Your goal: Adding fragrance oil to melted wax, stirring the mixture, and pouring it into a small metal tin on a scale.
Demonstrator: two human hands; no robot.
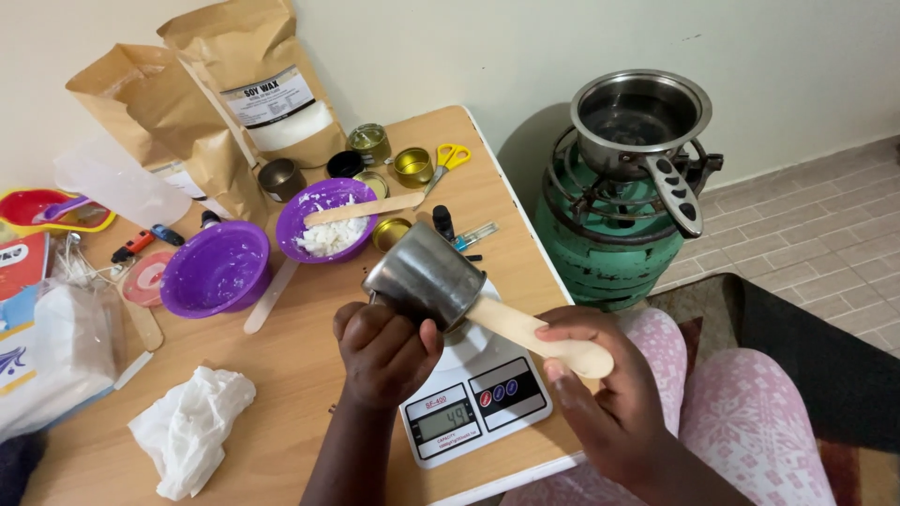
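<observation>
My left hand grips the handle of a small steel cup, tipped on its side above a white kitchen scale. My right hand holds a flat wooden stick whose far end reaches into the cup's mouth. Just beyond the cup stands a purple bowl with white flakes and another wooden stick laid across it. An empty purple bowl sits to its left.
Two brown paper bags lean on the wall behind small tins and yellow scissors. A crumpled tissue lies near the table's front. A green gas burner with a steel pot stands on the floor at right.
</observation>
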